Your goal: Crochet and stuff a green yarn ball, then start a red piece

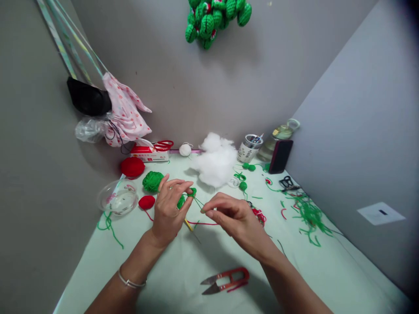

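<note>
My left hand (170, 211) pinches a small green crochet piece (193, 192) between thumb and fingers, above the table. Strands of green yarn (198, 202) run from it to my right hand (237, 220), whose thumb and forefinger are closed on them. Below my left hand shows a yellow stick (188, 225), perhaps a crochet hook; I cannot tell whether it is held or lies on the table. Another bit of green (180, 201) shows behind the left fingers. Close to the front edge lie orange-handled thread snips (225, 280), blades pointing left.
Behind my hands are white stuffing (214, 161), a green yarn ball (152, 181) and red yarn (146, 202). A clear bowl (119, 198) stands left. Green yarn scraps (310, 213), black scissors (288, 184) and a phone (280, 157) are right. Green crocheted pieces (216, 19) hang above.
</note>
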Available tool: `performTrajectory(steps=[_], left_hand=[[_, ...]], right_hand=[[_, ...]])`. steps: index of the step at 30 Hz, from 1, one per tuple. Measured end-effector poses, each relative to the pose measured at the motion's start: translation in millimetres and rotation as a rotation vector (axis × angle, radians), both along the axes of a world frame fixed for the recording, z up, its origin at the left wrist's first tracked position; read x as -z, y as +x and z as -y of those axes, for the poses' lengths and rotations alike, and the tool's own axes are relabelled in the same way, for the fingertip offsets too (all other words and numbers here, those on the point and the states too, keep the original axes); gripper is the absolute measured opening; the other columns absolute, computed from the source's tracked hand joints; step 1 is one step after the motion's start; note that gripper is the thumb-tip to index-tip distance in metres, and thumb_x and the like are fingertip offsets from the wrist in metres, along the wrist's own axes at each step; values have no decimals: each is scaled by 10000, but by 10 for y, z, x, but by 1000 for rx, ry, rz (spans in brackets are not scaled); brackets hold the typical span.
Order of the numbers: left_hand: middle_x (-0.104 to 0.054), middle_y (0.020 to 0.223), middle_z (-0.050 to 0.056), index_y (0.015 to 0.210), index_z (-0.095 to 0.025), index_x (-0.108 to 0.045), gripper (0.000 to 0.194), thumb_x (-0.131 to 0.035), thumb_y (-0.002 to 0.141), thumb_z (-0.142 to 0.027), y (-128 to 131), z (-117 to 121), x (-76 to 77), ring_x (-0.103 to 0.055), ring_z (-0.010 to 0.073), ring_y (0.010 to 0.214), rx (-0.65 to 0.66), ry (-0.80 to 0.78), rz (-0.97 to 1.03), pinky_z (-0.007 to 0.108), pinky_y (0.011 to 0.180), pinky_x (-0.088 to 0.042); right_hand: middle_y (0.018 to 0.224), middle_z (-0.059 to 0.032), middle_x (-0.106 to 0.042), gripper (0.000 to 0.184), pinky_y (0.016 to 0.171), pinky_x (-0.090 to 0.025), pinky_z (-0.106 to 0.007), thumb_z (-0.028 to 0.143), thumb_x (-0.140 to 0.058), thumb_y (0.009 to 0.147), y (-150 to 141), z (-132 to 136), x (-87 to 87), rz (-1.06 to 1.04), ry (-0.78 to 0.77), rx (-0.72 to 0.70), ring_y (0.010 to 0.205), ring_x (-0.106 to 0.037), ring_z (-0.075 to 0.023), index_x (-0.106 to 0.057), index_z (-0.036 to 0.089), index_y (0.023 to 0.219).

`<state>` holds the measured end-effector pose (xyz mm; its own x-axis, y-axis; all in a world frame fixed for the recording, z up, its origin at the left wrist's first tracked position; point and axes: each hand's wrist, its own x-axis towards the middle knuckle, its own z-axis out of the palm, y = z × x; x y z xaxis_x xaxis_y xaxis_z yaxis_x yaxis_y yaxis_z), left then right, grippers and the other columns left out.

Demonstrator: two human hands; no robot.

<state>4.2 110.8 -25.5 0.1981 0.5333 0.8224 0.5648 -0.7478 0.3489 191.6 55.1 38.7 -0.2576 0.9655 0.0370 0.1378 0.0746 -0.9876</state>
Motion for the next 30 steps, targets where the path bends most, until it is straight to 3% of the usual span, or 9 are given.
performTrajectory(steps=[5, 7, 9, 12, 15, 18, 22, 27, 30], left_hand=[[-712, 919, 14, 1209, -212, -644, 359, -660, 902, -26, 86, 82, -20, -671, 195, 943, 96, -113, 112, 368, 971, -558], [-710, 931, 15, 1195, -211, -649, 357, -658, 898, -14, 114, 127, -47, -679, 181, 898, 92, -139, 138, 312, 857, -574], [-712, 944, 15, 1199, -214, -645, 363, -648, 900, -7, 122, 159, -80, -681, 173, 872, 80, -139, 160, 305, 834, -571], [-720, 943, 19, 1212, -217, -641, 379, -633, 904, 5, 110, 179, -117, -678, 187, 925, 71, -96, 154, 319, 871, -570], [-743, 967, 49, 1206, -191, -645, 362, -643, 904, 9, 108, 182, -112, -667, 218, 1012, 63, 13, 62, 338, 904, -575], [-756, 1000, 84, 1199, -163, -641, 328, -641, 914, -1, 135, 186, -66, -666, 241, 1040, 94, 57, -5, 363, 918, -584], [-756, 1015, 82, 1264, -184, -618, 376, -590, 940, 4, 190, 193, -5, -667, 247, 1091, 134, 9, -43, 390, 953, -590], [-692, 1309, 104, 1370, -265, -572, 463, -619, 946, -84, 225, 265, -116, -641, 258, 1266, 202, -359, 154, 463, 1081, -564], [-671, 1363, 105, 1302, -257, -616, 393, -657, 926, -149, 171, 325, -323, -628, 271, 1332, 461, -728, 452, 466, 1132, -544]], right_hand=[[973, -30, -645, 219, 621, -535, -251, 415, -719, 935, 99, 11, -38, 12, -81, -422, 660, -594, -95, -789, 211, 894], [917, -27, -668, 241, 712, -554, -298, 440, -677, 963, 119, -27, 18, 89, -49, -261, 734, -649, -142, -745, 212, 928], [949, -49, -698, 261, 772, -547, -342, 458, -606, 1002, 124, -77, 97, 229, 57, 75, 821, -673, -189, -700, 220, 1056], [1243, -123, -674, 373, 890, -532, -400, 476, -554, 1017, 108, -133, 180, 350, 220, 360, 940, -682, -223, -631, 216, 1273], [1237, -123, -709, 449, 967, -528, -400, 537, -507, 1027, 60, -153, 201, 177, 134, 166, 993, -703, -228, -665, 193, 1268], [1093, -79, -776, 446, 983, -537, -379, 555, -644, 955, -19, -177, 248, -82, -36, -55, 987, -718, -224, -728, 181, 1182], [984, -59, -797, 416, 912, -553, -349, 531, -742, 886, -103, -231, 370, -309, -158, -70, 885, -718, -195, -774, 166, 1083], [976, -53, -801, 359, 943, -541, -345, 436, -849, 807, -46, -305, 407, -502, -227, 198, 880, -721, -173, -771, 208, 1072], [993, -22, -796, 376, 1014, -533, -343, 368, -908, 747, 60, -349, 350, -664, -201, 370, 954, -722, -161, -753, 244, 1066]])
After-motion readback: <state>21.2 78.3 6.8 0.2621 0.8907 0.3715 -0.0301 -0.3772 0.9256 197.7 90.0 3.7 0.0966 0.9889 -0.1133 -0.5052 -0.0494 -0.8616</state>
